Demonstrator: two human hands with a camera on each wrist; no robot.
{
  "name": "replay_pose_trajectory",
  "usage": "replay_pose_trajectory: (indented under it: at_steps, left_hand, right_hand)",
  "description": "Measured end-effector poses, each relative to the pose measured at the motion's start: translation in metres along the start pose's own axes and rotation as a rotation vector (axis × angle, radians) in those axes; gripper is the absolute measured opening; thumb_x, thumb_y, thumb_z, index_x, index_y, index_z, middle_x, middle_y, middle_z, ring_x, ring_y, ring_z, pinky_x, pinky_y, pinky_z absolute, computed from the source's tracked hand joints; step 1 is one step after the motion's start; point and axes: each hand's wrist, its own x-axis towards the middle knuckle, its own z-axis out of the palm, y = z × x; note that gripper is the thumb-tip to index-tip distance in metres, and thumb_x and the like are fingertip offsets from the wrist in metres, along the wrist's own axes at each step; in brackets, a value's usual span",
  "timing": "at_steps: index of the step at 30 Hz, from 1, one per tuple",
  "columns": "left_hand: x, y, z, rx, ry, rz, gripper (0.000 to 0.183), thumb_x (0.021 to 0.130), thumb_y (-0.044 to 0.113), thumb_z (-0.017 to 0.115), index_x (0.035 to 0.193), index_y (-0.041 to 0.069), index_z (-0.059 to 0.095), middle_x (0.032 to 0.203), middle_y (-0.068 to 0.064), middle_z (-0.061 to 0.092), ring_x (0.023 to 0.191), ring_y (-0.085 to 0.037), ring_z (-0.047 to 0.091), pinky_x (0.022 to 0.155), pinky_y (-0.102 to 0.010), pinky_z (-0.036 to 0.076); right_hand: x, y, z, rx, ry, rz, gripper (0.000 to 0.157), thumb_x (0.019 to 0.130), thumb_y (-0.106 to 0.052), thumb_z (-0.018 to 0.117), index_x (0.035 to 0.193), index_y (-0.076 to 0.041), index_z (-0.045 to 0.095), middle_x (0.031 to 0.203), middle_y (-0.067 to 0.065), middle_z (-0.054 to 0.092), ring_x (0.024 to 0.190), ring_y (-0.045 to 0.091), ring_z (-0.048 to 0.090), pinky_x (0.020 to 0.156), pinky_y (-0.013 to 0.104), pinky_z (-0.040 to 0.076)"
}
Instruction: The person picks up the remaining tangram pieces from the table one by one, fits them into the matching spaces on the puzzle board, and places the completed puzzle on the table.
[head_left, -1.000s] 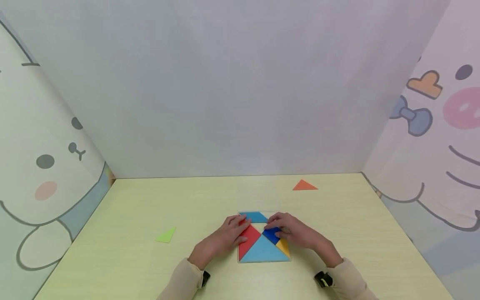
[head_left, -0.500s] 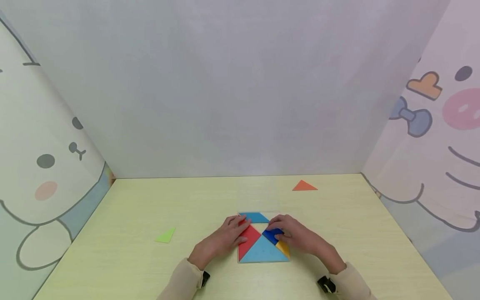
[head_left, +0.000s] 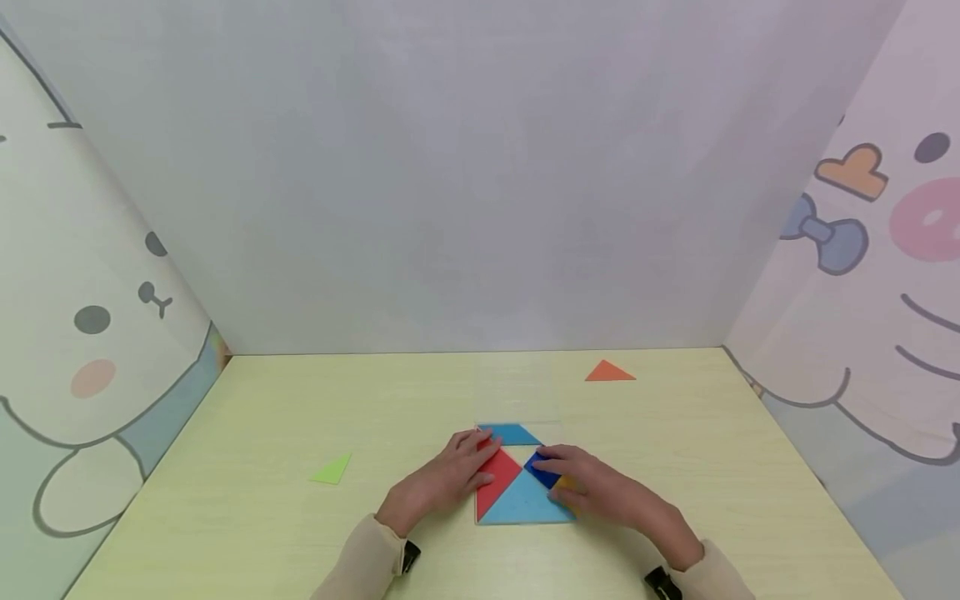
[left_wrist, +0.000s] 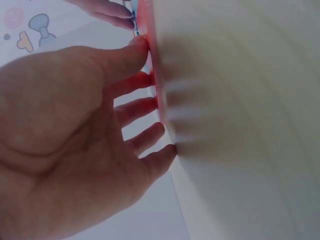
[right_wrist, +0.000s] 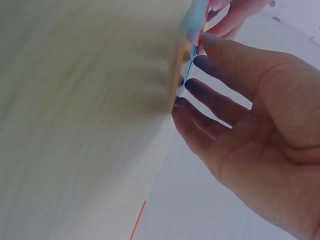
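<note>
Several flat tangram pieces lie together in a shallow square frame at the middle of the table. Fingers of my left hand (head_left: pixel 442 479) rest on the red triangle (head_left: pixel 501 485) at the left side. My right hand (head_left: pixel 596 485) lies over the right side, fingertips on the dark blue square (head_left: pixel 540 472) and thumb by the light blue triangle (head_left: pixel 527 503). The yellow triangle (head_left: pixel 568 482) is mostly hidden under that hand. At the back is a blue parallelogram (head_left: pixel 513 434). In the right wrist view, relaxed fingers of the right hand (right_wrist: pixel 250 110) touch the pieces' edge.
On the table's left lies a lime green triangle (head_left: pixel 332 470). An orange triangle (head_left: pixel 610 372) sits at the back right. A clear plastic sheet (head_left: pixel 514 387) extends behind the frame. Curtains with cartoon prints surround the table.
My right hand has slid toward me, from the dark blue square's far corner onto the yellow triangle, covering most of it. The left hand has stayed on the red triangle.
</note>
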Motion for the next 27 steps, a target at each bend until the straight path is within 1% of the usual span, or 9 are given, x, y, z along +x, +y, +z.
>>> replay_pose_trajectory:
  at_steps: [6,10,14,22,27]
  left_hand:
    - [-0.001,0.0,-0.002,-0.011,-0.006,0.004,0.056,0.108,0.026,0.053,0.159,0.006,0.038,0.164,-0.015,0.032,0.149,-0.035,0.027,0.116,-0.047,0.039]
    - [-0.001,0.0,-0.002,-0.021,-0.014,-0.001,0.057,0.108,0.027,0.053,0.159,0.007,0.037,0.164,-0.014,0.031,0.15,-0.034,0.026,0.115,-0.047,0.039]
    - [-0.001,-0.001,-0.003,-0.026,-0.023,-0.012,0.058,0.109,0.028,0.053,0.16,0.008,0.036,0.165,-0.012,0.03,0.15,-0.034,0.025,0.115,-0.047,0.04]
    - [-0.001,-0.002,-0.002,-0.031,-0.021,-0.007,0.058,0.108,0.029,0.053,0.16,0.008,0.036,0.165,-0.013,0.03,0.149,-0.034,0.026,0.113,-0.048,0.042]
    - [0.0,-0.003,-0.001,-0.019,-0.022,-0.011,0.058,0.108,0.03,0.052,0.16,0.009,0.036,0.165,-0.012,0.03,0.148,-0.033,0.027,0.113,-0.047,0.043]
  right_hand:
    - [-0.008,-0.007,0.005,-0.038,-0.033,0.02,0.062,0.103,-0.035,0.063,0.156,-0.009,0.045,0.164,0.014,0.035,0.15,0.041,0.03,0.111,0.054,0.042]
    - [-0.011,-0.012,0.008,-0.047,-0.041,0.042,0.067,0.103,-0.041,0.062,0.159,-0.011,0.04,0.166,0.012,0.031,0.152,0.042,0.024,0.113,0.058,0.038]
    - [-0.014,-0.015,0.009,-0.08,-0.035,0.034,0.067,0.103,-0.041,0.06,0.158,-0.007,0.04,0.165,0.014,0.032,0.15,0.044,0.025,0.111,0.059,0.039]
    - [-0.016,-0.019,0.011,-0.169,-0.015,-0.024,0.062,0.105,-0.036,0.057,0.155,-0.002,0.043,0.162,0.015,0.038,0.147,0.043,0.033,0.112,0.054,0.041]
    - [-0.018,-0.019,0.01,-0.157,-0.019,-0.023,0.068,0.103,-0.041,0.06,0.156,-0.002,0.042,0.162,0.015,0.037,0.147,0.042,0.034,0.112,0.051,0.043]
